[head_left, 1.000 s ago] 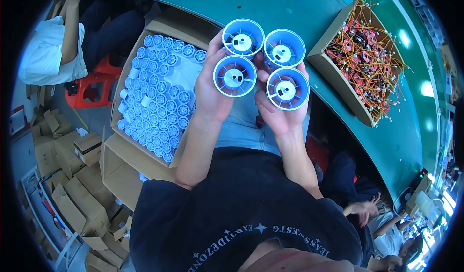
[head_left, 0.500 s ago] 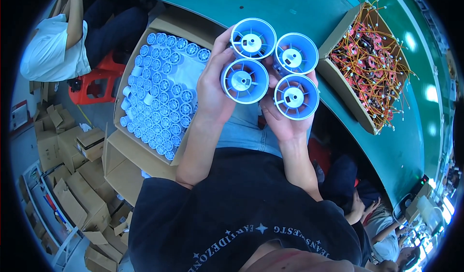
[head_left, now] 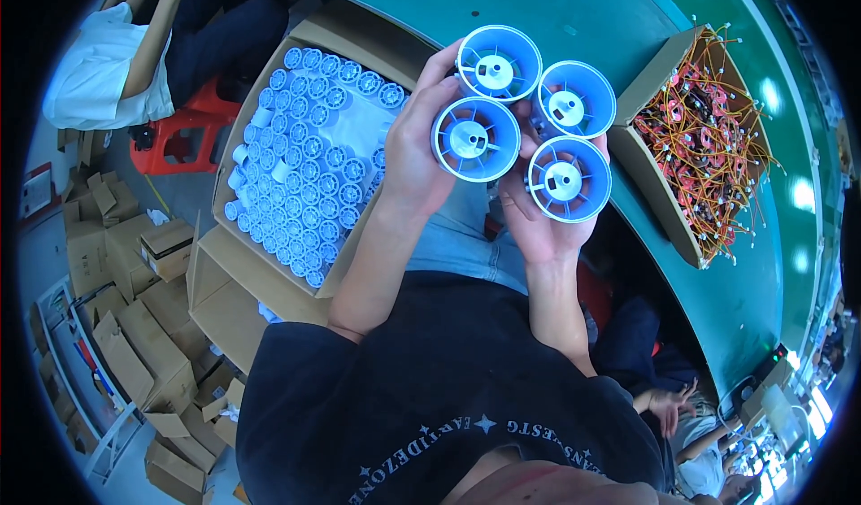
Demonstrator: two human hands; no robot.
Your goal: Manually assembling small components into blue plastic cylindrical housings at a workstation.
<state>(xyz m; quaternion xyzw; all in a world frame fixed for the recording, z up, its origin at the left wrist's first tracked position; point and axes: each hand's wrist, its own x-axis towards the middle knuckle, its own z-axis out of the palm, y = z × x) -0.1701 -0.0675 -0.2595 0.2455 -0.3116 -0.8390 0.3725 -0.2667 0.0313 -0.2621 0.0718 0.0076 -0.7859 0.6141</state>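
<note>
My left hand [head_left: 414,151] is closed around two pale plastic fan housings, an upper housing [head_left: 496,72] and a lower housing [head_left: 473,137]. Two more like them, a far housing [head_left: 574,101] and a near housing [head_left: 569,182], sit in my right hand [head_left: 543,227], its fingers wrapped round them from beneath. Each is a round tube with thin spokes running to a central hub. Their open ends face up, and the two pairs are held side by side, close together. Parts of my fingers are hidden behind the tubes.
On my left, an open carton [head_left: 345,272] holds many similar housings standing in rows. A cardboard box [head_left: 659,187] of tangled orange wires and red parts rests on the green table [head_left: 574,12]. A red stool [head_left: 179,137], a seated person [head_left: 112,70] and empty cartons [head_left: 148,352] lie further left.
Both hands, still gripping the housings, appear slightly further right in the picture. The carton and wire box have shifted too, as the view moved. At lower right another person's hand has changed position.
</note>
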